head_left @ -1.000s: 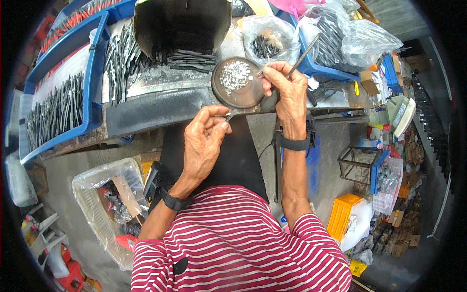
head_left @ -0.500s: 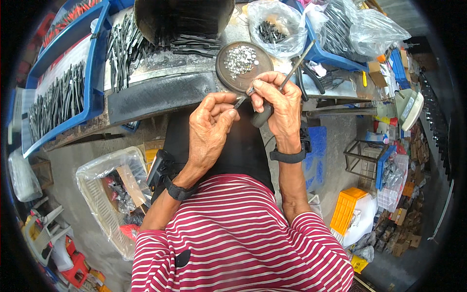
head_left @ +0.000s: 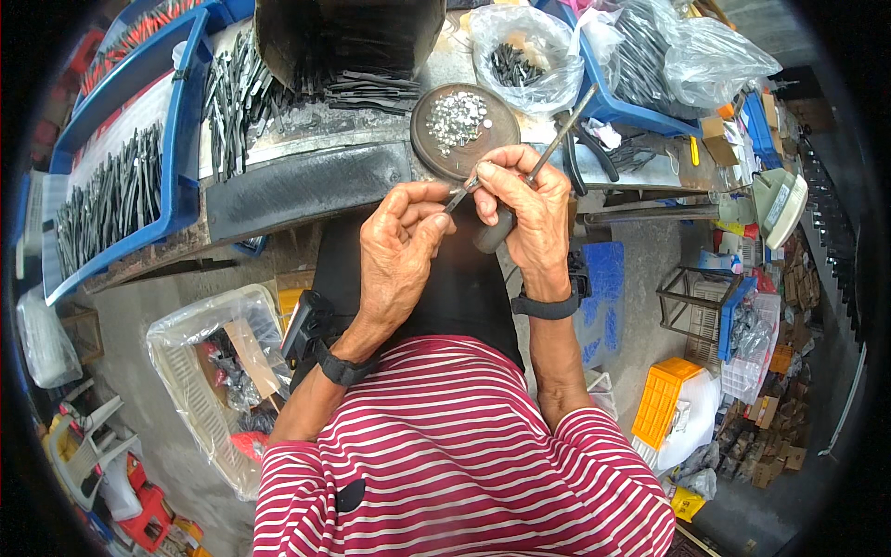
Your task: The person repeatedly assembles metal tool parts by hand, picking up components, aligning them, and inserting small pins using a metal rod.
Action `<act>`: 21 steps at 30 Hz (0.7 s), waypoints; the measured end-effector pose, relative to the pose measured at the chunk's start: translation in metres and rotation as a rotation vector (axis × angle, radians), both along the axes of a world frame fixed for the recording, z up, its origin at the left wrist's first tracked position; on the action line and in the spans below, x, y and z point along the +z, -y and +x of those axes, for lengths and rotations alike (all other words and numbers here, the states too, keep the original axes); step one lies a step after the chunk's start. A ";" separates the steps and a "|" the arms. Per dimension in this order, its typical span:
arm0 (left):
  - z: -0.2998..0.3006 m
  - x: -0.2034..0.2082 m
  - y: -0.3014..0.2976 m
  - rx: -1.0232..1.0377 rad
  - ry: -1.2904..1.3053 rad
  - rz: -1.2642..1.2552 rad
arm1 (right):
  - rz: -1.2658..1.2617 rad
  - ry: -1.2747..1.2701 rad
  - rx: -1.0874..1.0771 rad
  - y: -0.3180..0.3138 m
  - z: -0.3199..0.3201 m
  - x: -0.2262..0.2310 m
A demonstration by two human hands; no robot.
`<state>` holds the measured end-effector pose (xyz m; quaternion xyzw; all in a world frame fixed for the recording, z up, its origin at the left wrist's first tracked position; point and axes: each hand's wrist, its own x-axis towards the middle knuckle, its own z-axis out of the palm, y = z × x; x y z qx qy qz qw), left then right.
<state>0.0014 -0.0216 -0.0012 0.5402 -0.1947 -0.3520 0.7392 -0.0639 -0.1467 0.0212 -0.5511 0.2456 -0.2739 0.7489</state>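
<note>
My left hand (head_left: 401,249) is closed, pinching a thin dark strip (head_left: 455,200) between thumb and fingers. The strip's far end meets a small shiny piece (head_left: 471,184) at the fingertips of my right hand (head_left: 527,200). That hand is closed too, and a long tool with a metal shaft (head_left: 568,130) and a dark grip (head_left: 497,230) lies through it, the shaft slanting up to the right. Just beyond my fingers stands a round brown dish (head_left: 429,160) with many small silvery pieces (head_left: 457,119). Fingers partly hide the contact between strip and shiny piece.
Blue trays (head_left: 174,190) of dark strips stand at the left of the workbench (head_left: 111,271). More strips (head_left: 232,102) lie loose near a dark box (head_left: 348,32). A plastic bag (head_left: 483,51) of dark parts and black-handled pliers (head_left: 594,153) are at the right. A lined crate (head_left: 176,371) sits below.
My right hand has shifted slightly, tilting the tool. The dark strip's end and the shiny piece have come together between my fingertips. My left hand has barely moved.
</note>
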 end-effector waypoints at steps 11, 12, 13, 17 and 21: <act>0.000 -0.001 0.000 0.003 -0.010 -0.003 | 0.041 0.012 -0.010 -0.001 0.002 -0.001; 0.000 -0.001 0.000 0.008 -0.009 -0.003 | 0.042 0.011 -0.010 -0.001 0.002 -0.002; 0.001 -0.001 0.000 0.008 -0.010 -0.002 | 0.029 0.009 -0.006 -0.001 0.002 -0.002; 0.001 -0.002 -0.001 0.002 -0.017 -0.011 | 0.002 -0.014 0.000 -0.002 0.002 -0.002; 0.002 -0.003 -0.001 0.006 -0.016 -0.031 | -0.001 -0.011 0.003 -0.002 0.002 -0.001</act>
